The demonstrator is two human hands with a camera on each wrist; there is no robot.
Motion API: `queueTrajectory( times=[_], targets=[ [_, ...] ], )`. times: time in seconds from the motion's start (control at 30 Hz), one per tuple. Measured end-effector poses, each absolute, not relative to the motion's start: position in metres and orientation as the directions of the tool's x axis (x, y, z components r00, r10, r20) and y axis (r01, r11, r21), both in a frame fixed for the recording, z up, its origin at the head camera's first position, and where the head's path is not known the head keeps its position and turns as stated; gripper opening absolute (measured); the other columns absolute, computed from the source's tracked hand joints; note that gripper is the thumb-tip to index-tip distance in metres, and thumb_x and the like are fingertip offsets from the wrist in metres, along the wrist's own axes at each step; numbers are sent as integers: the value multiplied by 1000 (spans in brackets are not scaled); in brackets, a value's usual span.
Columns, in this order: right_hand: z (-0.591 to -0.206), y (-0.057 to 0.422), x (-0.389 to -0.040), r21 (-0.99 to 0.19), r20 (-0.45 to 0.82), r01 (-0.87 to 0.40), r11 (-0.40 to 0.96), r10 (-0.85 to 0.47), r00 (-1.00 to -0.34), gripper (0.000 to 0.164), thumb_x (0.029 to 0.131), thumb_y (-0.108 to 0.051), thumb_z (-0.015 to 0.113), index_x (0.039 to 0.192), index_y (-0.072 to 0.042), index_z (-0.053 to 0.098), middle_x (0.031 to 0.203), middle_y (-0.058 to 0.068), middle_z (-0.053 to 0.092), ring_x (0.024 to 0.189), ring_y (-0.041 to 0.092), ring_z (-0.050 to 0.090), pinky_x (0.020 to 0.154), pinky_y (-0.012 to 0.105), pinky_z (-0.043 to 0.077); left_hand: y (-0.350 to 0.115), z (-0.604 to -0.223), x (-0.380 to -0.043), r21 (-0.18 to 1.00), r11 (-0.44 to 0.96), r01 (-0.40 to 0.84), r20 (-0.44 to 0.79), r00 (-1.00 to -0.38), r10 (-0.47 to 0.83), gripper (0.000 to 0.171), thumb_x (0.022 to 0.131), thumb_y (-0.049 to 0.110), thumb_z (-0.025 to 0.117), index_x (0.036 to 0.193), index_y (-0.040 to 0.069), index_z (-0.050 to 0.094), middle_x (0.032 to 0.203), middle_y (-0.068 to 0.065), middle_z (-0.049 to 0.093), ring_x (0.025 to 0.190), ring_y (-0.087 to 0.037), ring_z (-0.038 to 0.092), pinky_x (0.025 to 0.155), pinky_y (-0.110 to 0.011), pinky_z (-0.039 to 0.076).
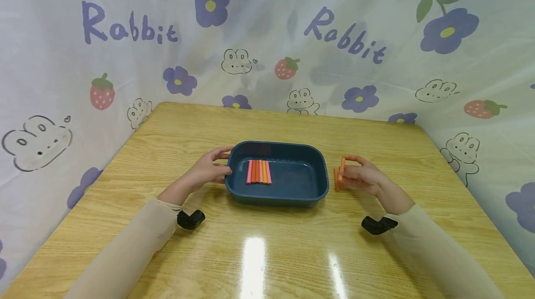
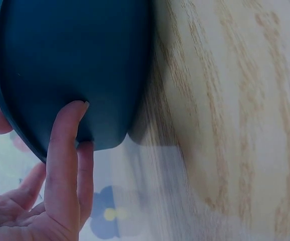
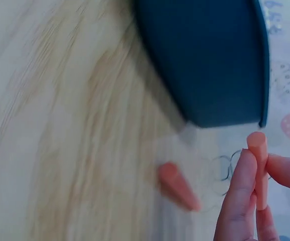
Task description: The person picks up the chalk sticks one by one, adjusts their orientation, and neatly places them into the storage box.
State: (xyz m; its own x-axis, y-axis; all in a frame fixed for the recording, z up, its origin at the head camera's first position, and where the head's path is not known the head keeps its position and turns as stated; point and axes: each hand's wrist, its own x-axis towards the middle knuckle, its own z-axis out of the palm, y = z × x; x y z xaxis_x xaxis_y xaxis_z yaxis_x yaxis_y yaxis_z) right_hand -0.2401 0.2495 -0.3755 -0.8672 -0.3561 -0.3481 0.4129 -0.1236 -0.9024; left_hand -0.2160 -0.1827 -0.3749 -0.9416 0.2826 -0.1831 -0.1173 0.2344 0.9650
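Observation:
A dark blue rectangular bin (image 1: pixel 276 200) stands on the table. Along the left part of its floor lies a row of several chalk sticks (image 1: pixel 257 172) in pink, orange and yellow. My left hand (image 1: pixel 209 167) is at the bin's left end, spread fingers touching its rim and outer wall (image 2: pixel 100 75). To the right of the bin, my right hand (image 1: pixel 364 176) pinches an orange chalk stick (image 3: pixel 258 150) upright between thumb and fingers. Another orange chalk stick (image 3: pixel 179 187) lies on the table, between that hand and the bin.
The wooden table (image 1: pixel 200 252) runs back to a white curtain (image 1: pixel 259 25) printed with rabbits, flowers and strawberries. Black wrist mounts (image 1: pixel 378 225) stick out at both beige sleeves (image 1: pixel 129 243).

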Motion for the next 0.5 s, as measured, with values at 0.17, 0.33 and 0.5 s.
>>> queueTrajectory(
  times=[0.17, 0.33, 0.5],
  targets=[
    [-366, 243, -238, -879, -337, 428, -211, -360, -870, 65, 91, 9, 45, 145, -2, 10, 98, 11, 57, 89, 20, 65, 83, 33, 51, -182, -376, -216, 964, 239, -116, -182, -943, 277, 71, 84, -1, 57, 147, 10, 27, 138, -23, 32, 108, -37, 54, 72, -41, 55],
    [-359, 234, -237, -865, -342, 438, -244, -353, -871, 70, 91, 10, 45, 148, -4, 6, 98, 11, 56, 84, 19, 64, 80, 30, 52, -182, -376, -217, 965, 234, -119, -184, -943, 278, 71, 84, -1, 58, 147, 11, 27, 138, -21, 32, 109, -37, 53, 73, -42, 54],
    [-353, 224, -239, -870, -349, 437, -228, -341, -873, 73, 90, 8, 47, 149, -6, 6, 105, 11, 51, 83, 18, 62, 81, 29, 51, -183, -377, -218, 967, 226, -116, -180, -941, 285, 70, 85, -1, 58, 147, 12, 27, 138, -22, 31, 111, -39, 52, 73, -42, 54]
  ],
)
